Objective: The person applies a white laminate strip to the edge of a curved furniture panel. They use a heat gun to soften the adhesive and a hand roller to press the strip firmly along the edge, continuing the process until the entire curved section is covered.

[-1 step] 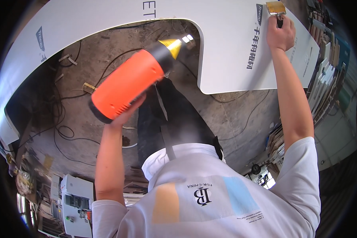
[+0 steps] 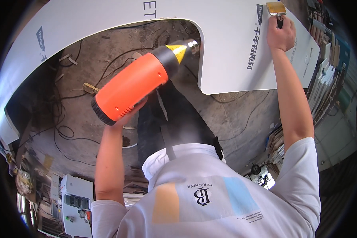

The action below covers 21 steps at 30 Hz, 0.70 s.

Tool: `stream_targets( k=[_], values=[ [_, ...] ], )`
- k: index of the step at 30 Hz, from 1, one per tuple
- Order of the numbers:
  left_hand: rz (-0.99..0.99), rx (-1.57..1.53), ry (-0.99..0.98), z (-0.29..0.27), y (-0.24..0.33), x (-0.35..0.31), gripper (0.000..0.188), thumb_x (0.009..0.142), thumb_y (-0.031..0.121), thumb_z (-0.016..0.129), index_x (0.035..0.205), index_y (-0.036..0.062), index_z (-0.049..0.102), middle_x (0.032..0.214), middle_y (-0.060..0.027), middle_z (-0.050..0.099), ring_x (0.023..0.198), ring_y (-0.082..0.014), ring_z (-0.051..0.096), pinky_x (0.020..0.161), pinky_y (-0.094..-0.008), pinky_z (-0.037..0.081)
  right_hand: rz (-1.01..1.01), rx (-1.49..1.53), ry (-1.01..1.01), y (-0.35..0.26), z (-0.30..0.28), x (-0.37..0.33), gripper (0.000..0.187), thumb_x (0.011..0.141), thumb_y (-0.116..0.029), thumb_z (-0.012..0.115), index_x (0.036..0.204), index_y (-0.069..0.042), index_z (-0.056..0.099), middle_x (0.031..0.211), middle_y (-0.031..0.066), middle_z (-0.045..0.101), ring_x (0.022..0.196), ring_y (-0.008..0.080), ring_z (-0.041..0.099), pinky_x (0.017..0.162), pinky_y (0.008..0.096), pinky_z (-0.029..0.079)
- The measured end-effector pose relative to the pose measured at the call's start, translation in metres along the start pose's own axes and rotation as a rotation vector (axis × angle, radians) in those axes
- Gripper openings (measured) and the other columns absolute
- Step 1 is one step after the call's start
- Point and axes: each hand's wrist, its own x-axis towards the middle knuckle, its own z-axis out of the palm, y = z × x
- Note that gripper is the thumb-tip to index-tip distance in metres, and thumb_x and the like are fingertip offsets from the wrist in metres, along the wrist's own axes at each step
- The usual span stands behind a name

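Note:
An orange heat gun [image 2: 129, 88] with a black front, a yellow label and a metal nozzle is held up left of centre. My left hand [image 2: 131, 112] is closed beneath it, mostly hidden by its body. The nozzle points up and right, near the inner edge of a large white curved panel [image 2: 226, 47]. My right hand [image 2: 281, 35] wraps round the black handle of what looks like a small hand roller [image 2: 276, 8], with a wide yellow head and a metal bracket. That head rests over the panel at its far right part.
Dark cables [image 2: 63, 137] snake over the grey floor [image 2: 242, 115] below the panel. Stacked boards [image 2: 325, 75] stand along the right side. A white machine [image 2: 76, 204] is at the lower left.
The heat gun has shifted slightly right, its nozzle tip a little lower and closer to the panel's inner edge. My right hand and its tool stay in place.

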Motion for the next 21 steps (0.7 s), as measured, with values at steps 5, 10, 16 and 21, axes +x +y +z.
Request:
stream_targets(
  k=[5, 10, 16, 21],
  values=[
    [-0.407, -0.493, 0.016, 0.003, 0.018, 0.004, 0.034, 0.086, 0.012, 0.082, 0.116, 0.0043, 0.069, 0.103, -0.006, 0.074, 0.096, -0.0195, 0.072, 0.084, -0.0327, 0.057, 0.0, 0.022, -0.001, -0.003, 0.0, 0.001, 0.048, 0.086, -0.054, 0.06, 0.121, -0.023, 0.07, 0.13, -0.0019, 0.065, 0.125, 0.0254, 0.057, 0.104, 0.0421, 0.047],
    [-0.022, -0.019, 0.023, 0.004, 0.01, 0.003, 0.025, 0.087, 0.008, 0.079, 0.109, 0.0045, 0.067, 0.091, -0.0033, 0.069, 0.08, -0.0152, 0.065, 0.07, -0.0289, 0.052, 0.003, -0.006, -0.01, 0.0, -0.001, 0.0, 0.048, 0.086, -0.053, 0.06, 0.122, -0.022, 0.069, 0.131, -0.0019, 0.064, 0.125, 0.0253, 0.057, 0.104, 0.0415, 0.047],
    [0.153, 0.155, 0.054, 0.007, 0.009, 0.007, 0.017, 0.088, 0.008, 0.077, 0.101, 0.0052, 0.067, 0.083, -0.0014, 0.066, 0.07, -0.0122, 0.062, 0.061, -0.0265, 0.049, 0.015, 0.006, -0.011, -0.004, -0.004, -0.002, 0.048, 0.087, -0.052, 0.06, 0.122, -0.021, 0.069, 0.131, -0.0009, 0.065, 0.124, 0.0267, 0.058, 0.104, 0.042, 0.047],
    [-0.494, -0.525, -0.01, 0.001, 0.026, 0.003, 0.036, 0.086, 0.012, 0.084, 0.117, 0.0054, 0.068, 0.103, -0.0045, 0.074, 0.095, -0.0192, 0.071, 0.085, -0.0324, 0.057, 0.006, -0.001, -0.008, 0.001, 0.0, -0.001, 0.048, 0.086, -0.053, 0.06, 0.123, -0.023, 0.068, 0.132, -0.0021, 0.064, 0.125, 0.0249, 0.057, 0.104, 0.0424, 0.047]
  ],
)
